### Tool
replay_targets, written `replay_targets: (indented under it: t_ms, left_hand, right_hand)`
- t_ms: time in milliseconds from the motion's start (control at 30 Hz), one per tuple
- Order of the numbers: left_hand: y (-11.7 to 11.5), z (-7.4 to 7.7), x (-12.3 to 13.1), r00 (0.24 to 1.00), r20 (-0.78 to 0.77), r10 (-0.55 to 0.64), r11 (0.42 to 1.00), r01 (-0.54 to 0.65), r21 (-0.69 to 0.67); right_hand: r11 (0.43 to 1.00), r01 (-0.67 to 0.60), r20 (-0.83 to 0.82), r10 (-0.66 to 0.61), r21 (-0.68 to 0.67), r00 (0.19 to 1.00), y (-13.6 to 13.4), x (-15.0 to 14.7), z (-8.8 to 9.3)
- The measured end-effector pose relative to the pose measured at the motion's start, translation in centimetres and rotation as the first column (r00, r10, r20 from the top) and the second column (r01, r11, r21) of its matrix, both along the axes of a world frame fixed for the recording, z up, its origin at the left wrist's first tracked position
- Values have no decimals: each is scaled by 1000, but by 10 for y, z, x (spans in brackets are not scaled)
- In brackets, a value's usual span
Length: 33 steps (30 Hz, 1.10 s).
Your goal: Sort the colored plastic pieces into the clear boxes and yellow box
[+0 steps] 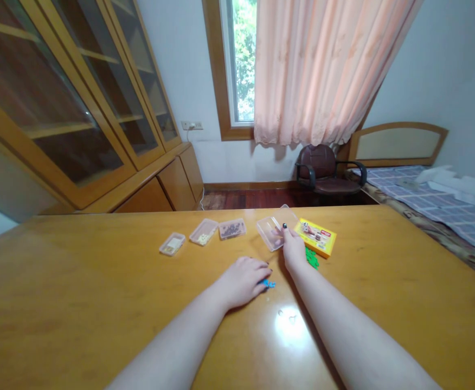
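In the head view, the right hand (pixel 294 249) grips an open clear box (pixel 267 230) by its near side, close to the table's (pixel 78 292) far edge. Its thin plastic looks light, stiff, slippery and perhaps brittle; the side walls seem the best hold. Nearer the middle, the left hand (pixel 243 279) curls over small, probably hard blue pieces (pixel 269 283); I cannot tell whether its fingers pinch any. The tabletop is glossy wood.
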<state>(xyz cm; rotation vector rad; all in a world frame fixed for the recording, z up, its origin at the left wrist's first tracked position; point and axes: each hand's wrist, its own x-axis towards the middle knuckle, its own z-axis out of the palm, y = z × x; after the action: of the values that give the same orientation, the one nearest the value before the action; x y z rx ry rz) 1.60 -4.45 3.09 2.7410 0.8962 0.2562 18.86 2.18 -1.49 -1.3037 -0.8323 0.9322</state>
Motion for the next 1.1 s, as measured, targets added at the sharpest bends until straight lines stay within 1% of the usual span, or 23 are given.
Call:
replay_targets:
  t_ms: [67, 133, 200, 267, 333, 467, 533, 633, 767, 933, 1100]
  left_hand:
    - [-16, -5, 13, 998, -55, -16, 1000, 17, 21]
    - [-28, -13, 21, 990, -122, -67, 998, 66, -9]
    - [-33, -22, 23, 984, -170, -53, 998, 45, -50]
    - [-31, -30, 22, 981, -193, 34, 997, -46, -58]
    - [-24, -35, 20, 970, -192, 150, 986, -160, -38]
    - [-12, -37, 17, 915, -187, 356, 929, -368, -32]
    - [-8, -37, 17, 896, -181, 406, 906, -421, -54]
    - [-2, -36, 14, 903, -156, 399, 906, -415, -81]
    - [9, -35, 7, 917, -123, 378, 914, -391, -108]
    - [20, -38, 2, 917, -70, 393, 911, -399, -103]
    - [27, -43, 0, 911, -28, 412, 903, -412, -119]
  right_hand:
    - [1000, 7, 6, -7, 3, 1000, -1, 0, 0]
    - [1000, 6, 16, -6, 7, 1000, -2, 0, 0]
    - [1000, 7, 33, -7, 9, 999, -3, -1, 1]
    - [1000, 5, 39, -5, 1, 999, -4, -2, 4]
    - [1000, 5, 38, -5, -10, 999, -5, -2, 6]
    - [1000, 0, 32, 0, -21, 999, -5, -3, 8]
    - [1000, -11, 36, 11, -21, 999, -4, -4, 6]
    - [999, -31, 48, 31, -10, 998, -3, -3, 0]
    - [998, -69, 4, 69, 8, 998, 0, -3, -5]
    - [996, -86, -31, 86, 15, 996, 1, -5, -7]
    - [996, -86, 43, 86, 15, 995, 1, -5, -7]
